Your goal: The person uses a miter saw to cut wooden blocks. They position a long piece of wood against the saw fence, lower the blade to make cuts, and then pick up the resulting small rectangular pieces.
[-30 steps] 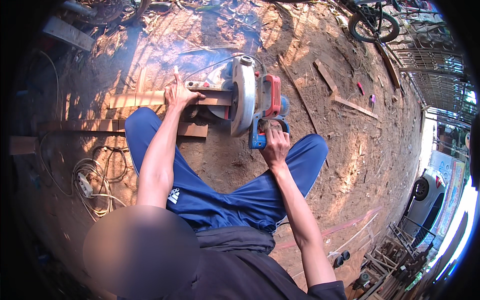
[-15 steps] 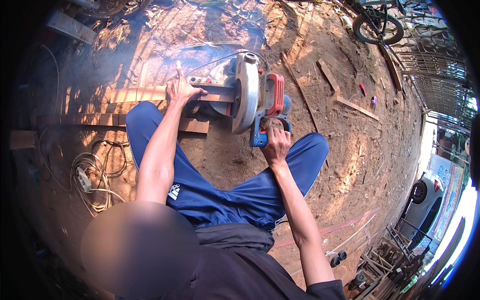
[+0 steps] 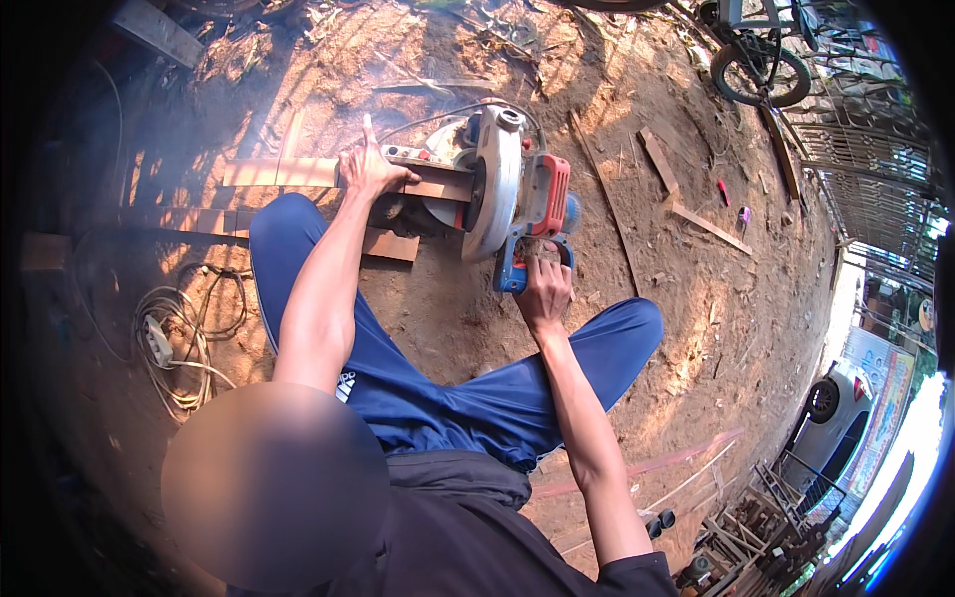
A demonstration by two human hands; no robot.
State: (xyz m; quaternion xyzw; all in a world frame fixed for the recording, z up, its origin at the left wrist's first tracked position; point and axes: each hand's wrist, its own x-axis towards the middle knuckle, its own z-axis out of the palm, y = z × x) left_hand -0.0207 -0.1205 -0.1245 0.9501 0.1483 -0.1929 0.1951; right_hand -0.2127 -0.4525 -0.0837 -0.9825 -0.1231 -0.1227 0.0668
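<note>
A miter saw [image 3: 494,179] with a pale blade guard and a red motor housing [image 3: 555,194] stands on the dirt ahead of me. My right hand [image 3: 544,294] is wrapped round its blue handle [image 3: 511,274]. A brown wooden board [image 3: 438,183] lies across the saw, its right end running up to the guard. My left hand [image 3: 366,171] grips this board left of the guard, thumb along it and one finger stretched out forward. The blade is mostly covered, so I cannot tell whether it touches the wood.
More wooden pieces [image 3: 393,246] lie between my left knee and the saw. A coiled cable with a white socket block [image 3: 157,340] is on the left. Scrap strips [image 3: 711,228], a red marker-like item [image 3: 724,192] and a bicycle [image 3: 761,75] are to the right. Haze hangs at upper left.
The view has shifted slightly, and my right knee has swung a little outward and nearer. Both hands keep their places on the board and the saw handle.
</note>
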